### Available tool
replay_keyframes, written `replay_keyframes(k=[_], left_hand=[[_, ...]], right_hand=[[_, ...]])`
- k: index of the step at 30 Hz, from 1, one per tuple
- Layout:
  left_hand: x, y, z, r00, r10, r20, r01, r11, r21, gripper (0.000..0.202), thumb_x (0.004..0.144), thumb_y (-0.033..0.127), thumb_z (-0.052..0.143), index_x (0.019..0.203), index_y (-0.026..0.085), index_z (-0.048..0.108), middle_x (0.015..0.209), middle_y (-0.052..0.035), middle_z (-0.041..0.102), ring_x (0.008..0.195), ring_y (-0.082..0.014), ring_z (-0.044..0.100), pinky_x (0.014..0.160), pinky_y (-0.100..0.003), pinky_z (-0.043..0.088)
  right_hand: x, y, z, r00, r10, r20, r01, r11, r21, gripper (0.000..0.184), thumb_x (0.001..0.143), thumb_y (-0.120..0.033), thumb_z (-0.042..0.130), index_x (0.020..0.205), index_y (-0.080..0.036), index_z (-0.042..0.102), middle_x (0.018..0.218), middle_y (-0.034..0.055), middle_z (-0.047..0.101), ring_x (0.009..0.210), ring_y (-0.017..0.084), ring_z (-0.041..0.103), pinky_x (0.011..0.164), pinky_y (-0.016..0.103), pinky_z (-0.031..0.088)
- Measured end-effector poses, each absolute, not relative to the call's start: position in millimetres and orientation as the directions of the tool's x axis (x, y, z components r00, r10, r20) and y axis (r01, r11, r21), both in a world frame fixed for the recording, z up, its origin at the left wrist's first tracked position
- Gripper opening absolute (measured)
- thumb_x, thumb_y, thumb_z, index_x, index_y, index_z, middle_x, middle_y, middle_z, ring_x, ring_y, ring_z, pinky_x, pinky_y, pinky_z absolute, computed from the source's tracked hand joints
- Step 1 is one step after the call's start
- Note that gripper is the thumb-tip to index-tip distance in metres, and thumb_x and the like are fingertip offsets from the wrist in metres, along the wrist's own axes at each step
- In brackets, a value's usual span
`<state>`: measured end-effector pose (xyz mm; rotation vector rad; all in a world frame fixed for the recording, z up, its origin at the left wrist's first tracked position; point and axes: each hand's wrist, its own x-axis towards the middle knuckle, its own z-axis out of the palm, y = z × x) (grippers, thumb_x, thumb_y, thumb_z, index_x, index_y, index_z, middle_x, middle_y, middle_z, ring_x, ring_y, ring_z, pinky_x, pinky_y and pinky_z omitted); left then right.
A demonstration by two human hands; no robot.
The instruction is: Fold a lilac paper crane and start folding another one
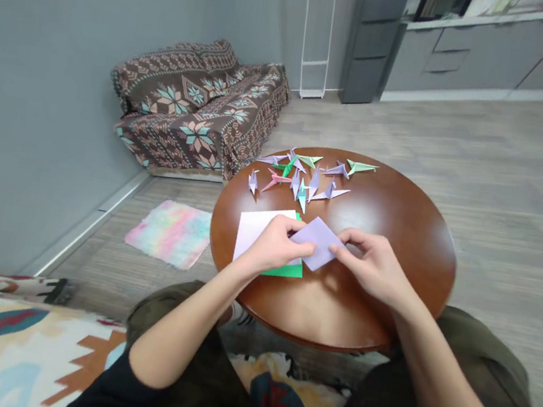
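Observation:
A lilac paper square (317, 243), folded or flat I cannot tell, lies diamond-wise just above the round wooden table (393, 234). My left hand (273, 245) pinches its left corner, and my right hand (371, 265) holds its right corner between fingers and thumb. Under my left hand sits a stack of pale paper sheets (260, 229) on a green sheet (285, 270), partly hidden by that hand. Several folded origami cranes (300, 179) in lilac, green, pink and teal stand on the far half of the table, beyond both hands.
A tie-dyed pastel cloth (169, 234) lies on the floor left of the table. A low sofa under a brown patterned throw (198, 109) stands in the corner. Grey cabinets (474, 57) and a white ladder (318, 35) line the back wall. A patterned blanket (14, 342) covers my lap area.

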<state>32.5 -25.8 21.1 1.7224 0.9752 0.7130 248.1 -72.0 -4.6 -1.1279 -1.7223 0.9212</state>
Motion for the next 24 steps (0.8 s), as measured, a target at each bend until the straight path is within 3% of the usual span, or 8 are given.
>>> replay_keyframes(k=[12, 20, 24], left_hand=[[-3, 14, 2, 0.405, 0.914, 0.015, 0.158, -0.086, 0.984, 0.015, 0.067, 0.027, 0.077, 0.066, 0.012, 0.074, 0.065, -0.0024, 0.069, 0.061, -0.0120, 0.057, 0.061, -0.023, 0.042], [-22, 21, 16, 0.362, 0.932, 0.028, 0.191, -0.103, 0.976, 0.007, 0.070, 0.020, 0.076, 0.068, 0.013, 0.076, 0.066, -0.0020, 0.072, 0.062, -0.0120, 0.061, 0.061, -0.023, 0.046], [-27, 23, 18, 0.320, 0.943, 0.090, -0.019, -0.088, 0.996, 0.006, 0.077, 0.019, 0.075, 0.074, 0.014, 0.077, 0.072, -0.0040, 0.074, 0.071, -0.0133, 0.067, 0.071, -0.024, 0.054]], right_hand=[[255, -24, 9, -0.291, 0.944, 0.156, 0.420, 0.273, -0.866, 0.022, 0.093, -0.038, 0.070, 0.083, -0.018, 0.074, 0.082, 0.0030, 0.074, 0.079, 0.021, 0.065, 0.077, 0.031, 0.047], [265, -21, 5, -0.227, 0.968, 0.104, 0.310, 0.173, -0.935, 0.025, 0.091, -0.043, 0.077, 0.082, -0.020, 0.075, 0.080, 0.0030, 0.072, 0.078, 0.019, 0.062, 0.075, 0.030, 0.045], [265, -20, 4, -0.157, 0.985, 0.065, 0.126, 0.085, -0.988, 0.027, 0.087, -0.044, 0.082, 0.078, -0.020, 0.073, 0.074, 0.0008, 0.069, 0.071, 0.015, 0.058, 0.070, 0.027, 0.044]])
